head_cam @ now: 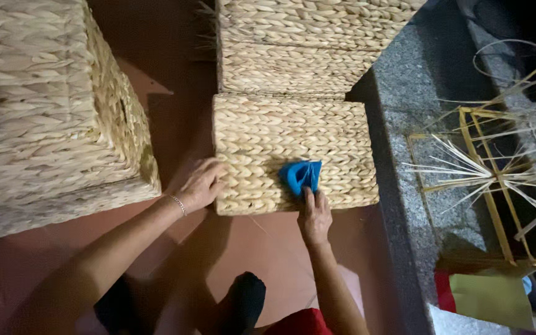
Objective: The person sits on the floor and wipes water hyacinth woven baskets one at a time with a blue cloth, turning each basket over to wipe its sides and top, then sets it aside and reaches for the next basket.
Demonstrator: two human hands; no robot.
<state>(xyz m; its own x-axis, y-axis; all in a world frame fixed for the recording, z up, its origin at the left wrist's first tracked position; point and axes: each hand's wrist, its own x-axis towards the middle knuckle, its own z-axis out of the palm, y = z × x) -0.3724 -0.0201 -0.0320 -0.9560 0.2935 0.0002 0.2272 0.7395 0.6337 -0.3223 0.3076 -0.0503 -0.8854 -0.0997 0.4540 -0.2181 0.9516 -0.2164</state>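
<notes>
Blue tool on the woven basket.
My right hand (314, 216) pinched the blue tool (301, 175) against the basket (293, 152) by its near edge; my left hand (203, 185), spread, braced the near-left corner. Loose bracing might let the basket slide on the floor (268, 248).

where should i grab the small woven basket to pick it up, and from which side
Probably by its two short ends, one hand from each side. The woven basket is a wide box lying flat on the floor, too broad for one hand. The left hand already rests on its left end; the right hand holds a blue tool against the top.
</notes>
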